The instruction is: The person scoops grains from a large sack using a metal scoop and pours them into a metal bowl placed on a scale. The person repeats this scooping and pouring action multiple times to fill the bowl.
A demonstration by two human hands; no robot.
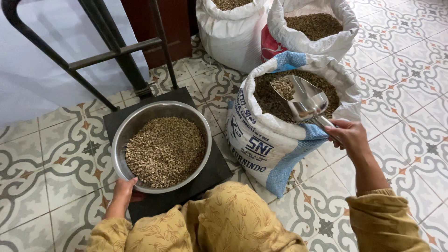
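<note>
I see a floor of grey-and-white patterned ceramic tiles (60,154) with small orange accents, a dark brown wooden door (172,23) at the top edge, and a pale wall (32,79) left.

Soft, even daylight, prob. from upper left where the white wall (32,79) looks washed out. Shadows faint. Mild glare on the metal scoop (305,100) and steel bowl (122,135) rim. Focus sharp at centre; slight wide-angle bend twd edges, floor tiles (410,70) curve.

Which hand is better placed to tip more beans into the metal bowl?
Probably the right hand: it holds the scoop with beans over the sack. The left hand rests at the bowl rim.
</note>
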